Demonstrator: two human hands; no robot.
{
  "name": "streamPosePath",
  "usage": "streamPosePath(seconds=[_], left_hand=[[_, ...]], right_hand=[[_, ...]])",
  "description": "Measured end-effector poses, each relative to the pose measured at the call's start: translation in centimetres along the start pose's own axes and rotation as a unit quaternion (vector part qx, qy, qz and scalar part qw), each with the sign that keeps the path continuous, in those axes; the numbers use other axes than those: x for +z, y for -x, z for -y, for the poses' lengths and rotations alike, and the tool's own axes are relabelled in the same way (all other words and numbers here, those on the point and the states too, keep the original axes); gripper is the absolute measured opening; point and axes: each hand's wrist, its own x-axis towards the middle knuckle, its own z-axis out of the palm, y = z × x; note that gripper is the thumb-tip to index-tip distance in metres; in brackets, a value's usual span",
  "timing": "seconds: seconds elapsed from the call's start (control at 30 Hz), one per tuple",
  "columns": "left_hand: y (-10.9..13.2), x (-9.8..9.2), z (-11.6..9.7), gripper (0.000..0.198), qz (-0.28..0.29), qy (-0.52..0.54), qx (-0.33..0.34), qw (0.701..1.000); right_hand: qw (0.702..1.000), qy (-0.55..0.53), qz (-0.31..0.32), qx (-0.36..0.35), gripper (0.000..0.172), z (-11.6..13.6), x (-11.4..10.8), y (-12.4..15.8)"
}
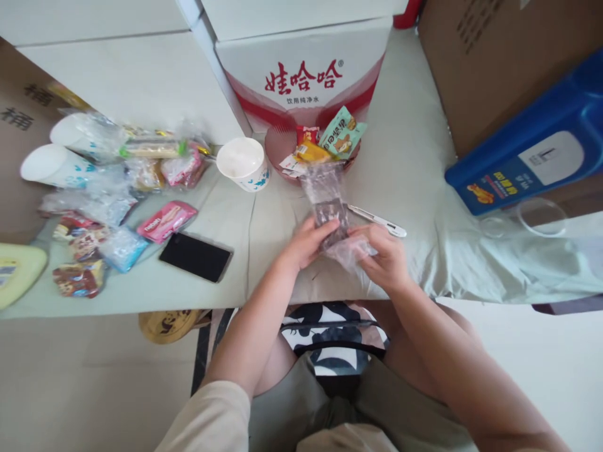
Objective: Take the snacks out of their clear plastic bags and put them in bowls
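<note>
My left hand (307, 242) is closed around a clear plastic packet (326, 191) with something dark inside, its thumb lying on top. The near end of the packet's loose, crinkled film is pinched in the fingers of my right hand (384, 256). Just beyond that hand lies a slim white pen or cutter (379, 221); I cannot tell which. The packet's far end reaches the front of a pinkish basket (279, 150). In the basket are several snack packets, among them a mint-green pouch (343, 133) and a yellow one (311, 152).
A white paper cup (244, 164) stands left of the basket. Further left are several wrapped snacks, a pink packet (167, 221), a black phone (196, 256) and tipped cups (56, 166). A white-and-red carton (304, 78) stands behind; a blue bottle (532, 144) leans at right.
</note>
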Motion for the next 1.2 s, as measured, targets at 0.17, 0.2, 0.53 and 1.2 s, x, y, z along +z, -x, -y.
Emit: streamPosePath(seconds=[0.17,0.2,0.53,1.2], left_hand=[[0.5,0.2,0.4,0.062,0.069,-0.06,0.043,0.995],[0.6,0.2,0.4,0.07,0.096,-0.036,0.033,0.994],[1.4,-0.9,0.1,0.065,0.183,-0.149,-0.06,0.97],[-0.1,1.0,-0.2,0.042,0.012,0.098,-0.023,0.995]], right_hand=[[0.988,0.033,-0.039,0.148,0.011,-0.5,1.6,-0.1],[0.982,0.034,-0.056,0.179,0.014,-0.6,2.0,-0.1],[0.892,-0.325,0.03,0.314,0.092,-3.0,-0.1,-0.7],[0.984,0.149,0.099,0.004,0.035,-0.4,1.1,0.2]])
